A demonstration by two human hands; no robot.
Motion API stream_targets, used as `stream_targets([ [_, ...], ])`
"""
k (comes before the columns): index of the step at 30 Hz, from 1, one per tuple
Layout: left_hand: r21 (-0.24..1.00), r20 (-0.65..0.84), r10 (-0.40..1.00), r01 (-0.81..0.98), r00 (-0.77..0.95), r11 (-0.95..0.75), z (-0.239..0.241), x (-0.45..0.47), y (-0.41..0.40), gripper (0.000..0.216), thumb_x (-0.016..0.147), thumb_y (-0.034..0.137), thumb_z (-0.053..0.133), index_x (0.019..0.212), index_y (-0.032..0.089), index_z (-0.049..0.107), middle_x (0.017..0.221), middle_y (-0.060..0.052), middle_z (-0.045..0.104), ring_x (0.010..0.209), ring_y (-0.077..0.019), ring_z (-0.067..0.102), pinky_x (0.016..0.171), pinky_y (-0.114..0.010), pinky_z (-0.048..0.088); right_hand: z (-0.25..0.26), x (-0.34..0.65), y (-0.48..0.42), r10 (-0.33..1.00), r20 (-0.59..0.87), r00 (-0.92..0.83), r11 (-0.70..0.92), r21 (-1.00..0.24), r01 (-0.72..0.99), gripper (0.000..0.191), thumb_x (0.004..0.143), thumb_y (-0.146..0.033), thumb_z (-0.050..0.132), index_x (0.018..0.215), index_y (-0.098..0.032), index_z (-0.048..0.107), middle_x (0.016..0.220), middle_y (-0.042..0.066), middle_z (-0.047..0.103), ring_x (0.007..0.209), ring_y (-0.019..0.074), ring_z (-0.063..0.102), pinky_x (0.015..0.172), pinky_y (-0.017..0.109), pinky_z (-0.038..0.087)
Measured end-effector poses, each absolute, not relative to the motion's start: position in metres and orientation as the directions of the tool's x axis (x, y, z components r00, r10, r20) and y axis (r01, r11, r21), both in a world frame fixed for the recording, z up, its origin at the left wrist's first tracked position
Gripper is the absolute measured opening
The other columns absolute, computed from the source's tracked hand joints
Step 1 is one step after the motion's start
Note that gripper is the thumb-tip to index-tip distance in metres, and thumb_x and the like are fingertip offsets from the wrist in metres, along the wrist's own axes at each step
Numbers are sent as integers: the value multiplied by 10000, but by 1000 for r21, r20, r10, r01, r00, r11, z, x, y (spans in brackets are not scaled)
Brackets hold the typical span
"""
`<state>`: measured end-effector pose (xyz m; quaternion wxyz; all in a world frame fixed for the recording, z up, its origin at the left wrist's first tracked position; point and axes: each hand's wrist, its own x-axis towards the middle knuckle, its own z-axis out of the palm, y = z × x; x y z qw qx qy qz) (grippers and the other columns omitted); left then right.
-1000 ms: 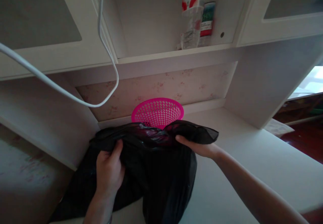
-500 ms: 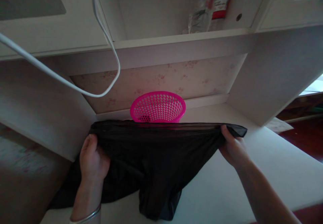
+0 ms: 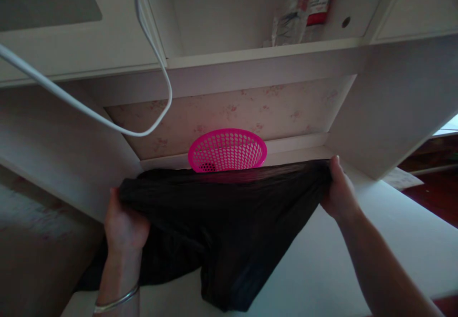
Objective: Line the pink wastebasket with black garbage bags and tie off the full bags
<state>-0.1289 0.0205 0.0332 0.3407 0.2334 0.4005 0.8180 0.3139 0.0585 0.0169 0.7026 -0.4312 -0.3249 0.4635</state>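
A black plastic bag [image 3: 229, 221] hangs stretched wide between both my hands above a white desk [image 3: 375, 240]. My left hand [image 3: 123, 224] is closed on the bag's left top edge, a thin bracelet on its wrist. My right hand [image 3: 339, 193] is closed on the right top corner. The bag's lower part droops onto the desk's front edge. Just behind the taut top edge stands a pink perforated plastic basket [image 3: 228, 150], against the back wall.
A white cable [image 3: 157, 59] loops down from above on the left. A shelf overhead holds a crumpled clear bottle [image 3: 291, 12] and a red-and-green pack [image 3: 320, 2]. White cabinet sides flank the desk recess. Dark red floor shows at the right.
My hands have moved apart, pulling the bunched bag's top edge flat and taut. In the last half second both hands lifted slightly and the right one shifted back toward the wall.
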Motion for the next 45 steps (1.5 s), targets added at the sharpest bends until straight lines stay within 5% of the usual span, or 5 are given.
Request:
stream_targets([
  [5, 823, 259, 829, -336, -496, -458, 28, -112, -3, 794, 669, 950, 653, 1070, 277, 777, 1140, -49, 794, 1189, -302, 686, 968, -387, 609, -18, 326, 41, 990, 77, 120, 120, -900, -420, 729, 505, -714, 947, 1104, -326, 796, 1038, 37, 841, 926, 317, 805, 827, 468, 678],
  [13, 793, 391, 633, -105, -668, -600, 44, -124, -7, 236, 709, 277, 937, 865, 253, 760, 796, 77, 706, 747, -100, 629, 793, -195, 579, -6, 330, 48, 927, 92, 363, 211, -929, -305, 323, 541, -464, 983, 701, -274, 777, 782, 17, 810, 661, 228, 747, 746, 406, 673],
  [26, 933, 234, 970, -268, -62, -242, 4, -118, 10, 1011, 540, 650, 975, 1445, 342, 648, 1611, -88, 555, 1461, -382, 517, 1098, -450, 558, -39, 308, 54, 940, 143, -309, 42, -949, -313, 727, 533, -629, 967, 1122, -238, 797, 1194, 132, 810, 1136, 378, 753, 1022, 556, 572],
  [35, 901, 161, 981, -389, -111, -192, 23, -46, 16, 267, 762, 414, 903, 920, 238, 779, 1191, -72, 807, 1190, -303, 720, 1092, -483, 536, -4, 245, 46, 833, 228, -504, 98, -957, -271, 332, 906, -567, 753, 943, -238, 783, 1313, 98, 768, 1256, 291, 690, 1127, 485, 488],
  [45, 898, -201, 979, -391, 42, 202, -1, 7, -5, 470, 708, 522, 898, 695, 188, 568, 590, 86, 486, 486, -65, 399, 498, -224, 376, -40, 204, 19, 742, -30, -670, -157, -979, -130, 652, 800, -721, 787, 1187, -211, 661, 767, -32, 561, 678, 148, 533, 703, 324, 528],
])
